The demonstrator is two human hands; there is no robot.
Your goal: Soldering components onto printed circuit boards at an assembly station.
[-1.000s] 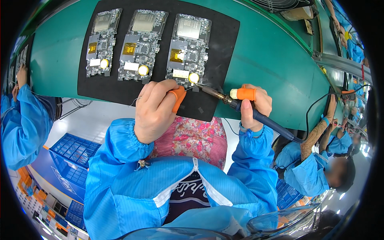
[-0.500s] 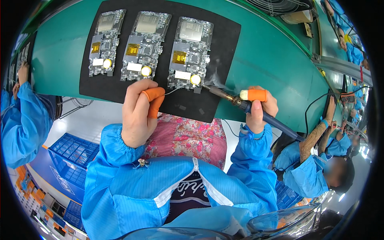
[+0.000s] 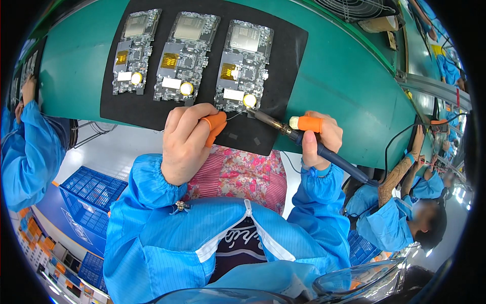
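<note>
Three circuit boards lie side by side on a black mat [image 3: 283, 66]: a left board [image 3: 132, 54], a middle board [image 3: 183, 63] and a right board [image 3: 247, 71]. Each carries a silver shield, an amber tape patch, a white block and a round yellow-rimmed part. My left hand [image 3: 188, 142], orange covers on its fingertips, pinches a thin solder wire [image 3: 234, 116] that points at the right board's near edge. My right hand [image 3: 322, 141], also with an orange finger cover, grips a blue-handled soldering iron [image 3: 340, 161]. Its tip is at that edge, just below the round part; exact contact is hard to tell.
The mat lies on a green bench [image 3: 349, 91]. A blue crate [image 3: 91, 192] stands at lower left. Co-workers in blue sit on both sides, one sleeve [image 3: 387, 218] close on the right. A black cable [image 3: 392, 139] runs along the right side of the bench.
My left hand has shifted right, bringing the wire closer to the iron's tip. My right hand and the iron have moved slightly left. The smoke near the tip has thinned.
</note>
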